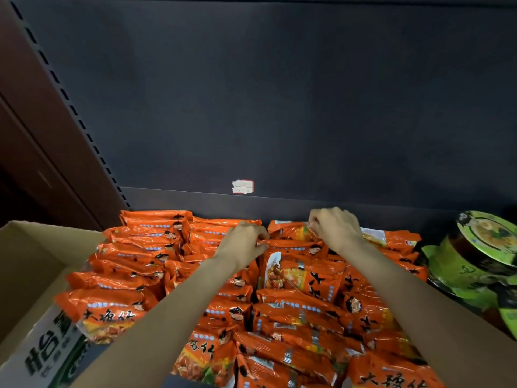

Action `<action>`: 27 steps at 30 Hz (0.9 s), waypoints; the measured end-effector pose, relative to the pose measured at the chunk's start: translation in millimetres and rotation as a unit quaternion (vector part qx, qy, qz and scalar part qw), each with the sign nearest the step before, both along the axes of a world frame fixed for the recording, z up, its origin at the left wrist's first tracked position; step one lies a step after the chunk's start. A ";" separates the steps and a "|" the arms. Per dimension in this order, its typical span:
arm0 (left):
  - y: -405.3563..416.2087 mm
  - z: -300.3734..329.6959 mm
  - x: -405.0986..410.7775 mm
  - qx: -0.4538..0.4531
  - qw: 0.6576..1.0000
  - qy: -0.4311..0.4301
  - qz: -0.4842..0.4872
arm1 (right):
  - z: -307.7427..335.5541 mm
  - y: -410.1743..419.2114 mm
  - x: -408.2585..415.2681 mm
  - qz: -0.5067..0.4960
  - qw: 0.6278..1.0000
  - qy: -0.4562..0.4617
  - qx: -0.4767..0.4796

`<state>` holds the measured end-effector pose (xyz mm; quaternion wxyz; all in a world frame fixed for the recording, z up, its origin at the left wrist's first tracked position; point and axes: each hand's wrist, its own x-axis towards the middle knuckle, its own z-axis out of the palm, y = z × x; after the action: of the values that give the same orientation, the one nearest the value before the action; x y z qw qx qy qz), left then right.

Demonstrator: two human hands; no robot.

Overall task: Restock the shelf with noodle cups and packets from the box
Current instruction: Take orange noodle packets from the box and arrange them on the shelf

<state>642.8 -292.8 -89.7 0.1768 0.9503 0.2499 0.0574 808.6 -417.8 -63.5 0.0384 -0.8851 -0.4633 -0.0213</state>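
Several orange noodle packets (131, 264) fill the dark shelf in overlapping rows. Near the back of the shelf my left hand (243, 243) pinches the edge of one orange noodle packet (291, 244). My right hand (334, 226) pinches the top edge of the orange packet (288, 231) standing just behind it. Both forearms reach in over the front rows. An open cardboard box (36, 278) stands at the lower left; I cannot see what lies inside it.
Green noodle bowls (486, 242) are stacked at the right end of the shelf. The dark back panel (279, 107) carries a small price sticker (242, 186). A slotted upright (84, 130) and a brown wall bound the left side.
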 end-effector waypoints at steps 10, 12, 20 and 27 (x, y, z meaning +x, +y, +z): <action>-3.5 -1.4 18.6 -0.043 0.998 -0.036 -0.017 | 0.3 -16.5 4.4 -0.027 0.995 0.089 0.041; -5.3 -2.0 23.4 -0.046 0.998 -0.011 -0.037 | 2.6 -11.9 2.7 0.030 0.991 0.101 0.078; -2.9 -4.8 23.9 -0.090 0.994 -0.038 -0.054 | -3.7 1.8 -5.2 0.068 0.997 0.036 0.033; -4.3 -1.9 27.9 -0.032 0.996 -0.081 0.006 | 2.4 -10.0 3.5 0.014 0.940 0.202 0.276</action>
<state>670.7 -297.1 -91.6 0.2267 0.9349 0.2418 0.1267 812.1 -427.8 -61.2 0.3740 -0.8190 -0.4340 0.0312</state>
